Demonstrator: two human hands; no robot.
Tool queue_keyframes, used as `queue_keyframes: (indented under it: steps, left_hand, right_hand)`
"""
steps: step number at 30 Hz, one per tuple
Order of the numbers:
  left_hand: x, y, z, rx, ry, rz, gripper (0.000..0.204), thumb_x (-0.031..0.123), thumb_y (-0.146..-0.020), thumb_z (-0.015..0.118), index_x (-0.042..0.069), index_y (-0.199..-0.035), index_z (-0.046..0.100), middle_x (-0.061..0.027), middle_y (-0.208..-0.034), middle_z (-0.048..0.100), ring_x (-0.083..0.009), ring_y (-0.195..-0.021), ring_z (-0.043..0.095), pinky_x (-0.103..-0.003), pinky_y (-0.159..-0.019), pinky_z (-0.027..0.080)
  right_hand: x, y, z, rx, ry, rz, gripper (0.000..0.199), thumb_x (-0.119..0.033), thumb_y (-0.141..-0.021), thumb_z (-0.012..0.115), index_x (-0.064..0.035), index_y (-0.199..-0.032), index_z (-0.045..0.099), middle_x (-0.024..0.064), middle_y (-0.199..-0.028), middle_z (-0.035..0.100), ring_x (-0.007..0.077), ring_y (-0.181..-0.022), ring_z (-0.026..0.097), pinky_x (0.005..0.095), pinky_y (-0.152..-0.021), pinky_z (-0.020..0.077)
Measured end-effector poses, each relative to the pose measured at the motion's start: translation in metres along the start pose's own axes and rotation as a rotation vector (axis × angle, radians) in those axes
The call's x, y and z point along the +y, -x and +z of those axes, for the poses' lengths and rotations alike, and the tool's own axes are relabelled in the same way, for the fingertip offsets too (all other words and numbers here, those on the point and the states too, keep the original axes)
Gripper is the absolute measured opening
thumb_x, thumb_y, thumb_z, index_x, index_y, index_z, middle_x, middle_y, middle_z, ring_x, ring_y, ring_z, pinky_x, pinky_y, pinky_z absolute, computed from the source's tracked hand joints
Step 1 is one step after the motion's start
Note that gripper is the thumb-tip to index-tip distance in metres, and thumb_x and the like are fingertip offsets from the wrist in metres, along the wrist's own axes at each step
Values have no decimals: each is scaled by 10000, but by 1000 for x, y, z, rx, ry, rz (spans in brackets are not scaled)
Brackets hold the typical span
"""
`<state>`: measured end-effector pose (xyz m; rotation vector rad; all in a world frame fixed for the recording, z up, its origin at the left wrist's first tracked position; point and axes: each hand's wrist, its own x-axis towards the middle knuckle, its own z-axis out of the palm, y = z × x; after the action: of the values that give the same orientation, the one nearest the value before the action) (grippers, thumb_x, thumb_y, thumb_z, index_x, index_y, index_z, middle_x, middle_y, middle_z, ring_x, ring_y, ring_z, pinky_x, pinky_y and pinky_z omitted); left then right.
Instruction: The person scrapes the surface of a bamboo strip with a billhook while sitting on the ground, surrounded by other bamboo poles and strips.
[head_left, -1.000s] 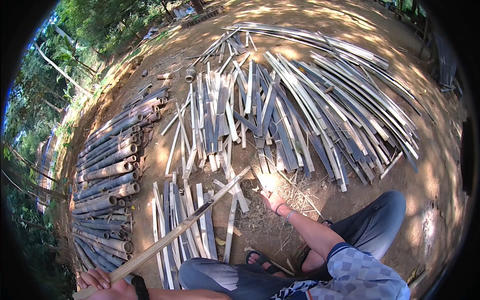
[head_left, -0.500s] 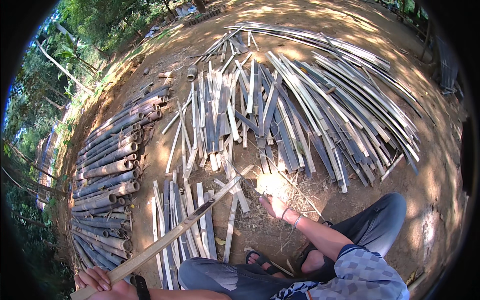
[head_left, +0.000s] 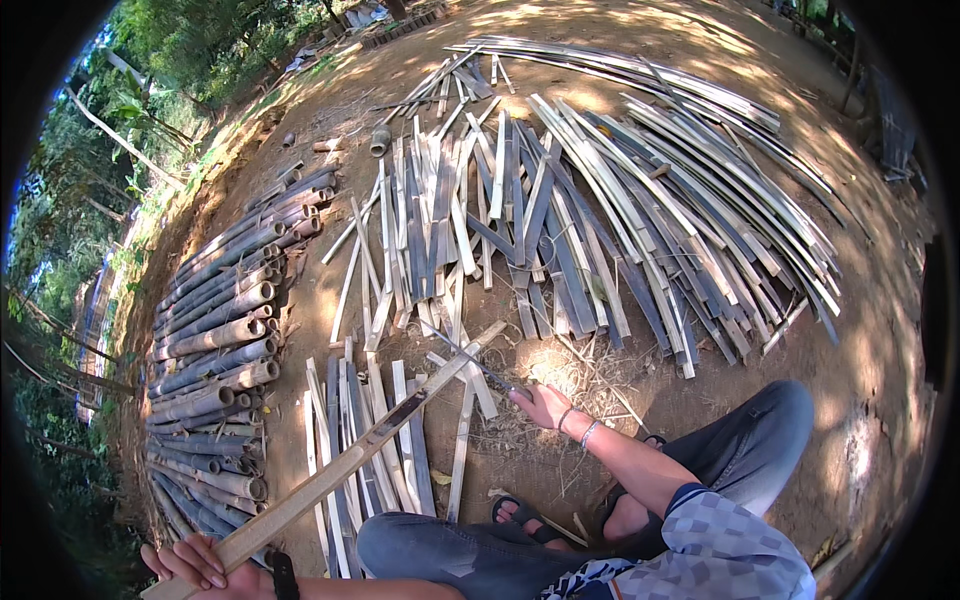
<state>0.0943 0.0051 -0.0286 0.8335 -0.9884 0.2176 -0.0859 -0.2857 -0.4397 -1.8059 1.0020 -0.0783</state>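
Observation:
My left hand (head_left: 195,567), at the lower left, is closed on the near end of a long split bamboo strip (head_left: 330,473). The strip slants up and away to the right, with a dark patch near its far part. My right hand (head_left: 546,407) is closed round the handle of a long, thin-bladed knife (head_left: 482,367). Its blade points up and left and crosses the strip near the far end; whether the two touch, I cannot tell. Behind and below the strip, shorter bamboo strips (head_left: 385,440) lie side by side on the ground.
A wide pile of split bamboo strips (head_left: 640,230) spreads ahead and to the right. Whole bamboo poles (head_left: 215,350) are stacked at the left. Thin shavings (head_left: 590,375) litter the soil beyond my right hand. My bent knees (head_left: 440,545) and sandalled feet (head_left: 525,520) are close in front.
The knife blade, hard to make out before, now shows across the strip's far end. My right hand has turned slightly. The strip's far end sits a little lower and farther right is unchanged.

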Motion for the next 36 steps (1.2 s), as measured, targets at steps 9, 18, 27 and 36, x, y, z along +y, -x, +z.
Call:
queue_keyframes:
  steps: [9,18,27,36]
  left_hand:
    - [2,5,-4,214,-131,38,831,697,-872,279,-88,-1080,455,31,-487,296,-60,-384,261,-182,-421,251]
    - [4,6,-10,110,-105,54,915,718,-864,222,-117,-1181,421,30,-487,302,-58,-394,273,-179,-433,256]
    - [0,5,7,-179,124,104,817,671,-865,299,-92,-1145,381,17,-518,392,-77,-389,340,-213,-413,301]
    - [-10,-1,54,-241,523,54,553,643,-851,473,105,-817,350,36,-418,331,-47,-310,279,-190,-326,202]
  right_hand:
    - [-24,16,-19,-100,94,-174,622,-570,-886,444,17,-954,637,255,-792,626,378,-810,633,446,-738,484]
    - [-43,25,-24,-151,91,-141,562,-532,-902,432,-8,-933,635,246,-791,638,393,-789,630,450,-743,483]
    - [16,1,-27,1,40,110,630,-559,-918,363,13,-869,621,207,-700,614,348,-720,628,439,-677,475]
    - [19,-5,4,143,-140,-34,661,-558,-904,398,64,-853,615,240,-699,615,379,-711,621,440,-699,470]
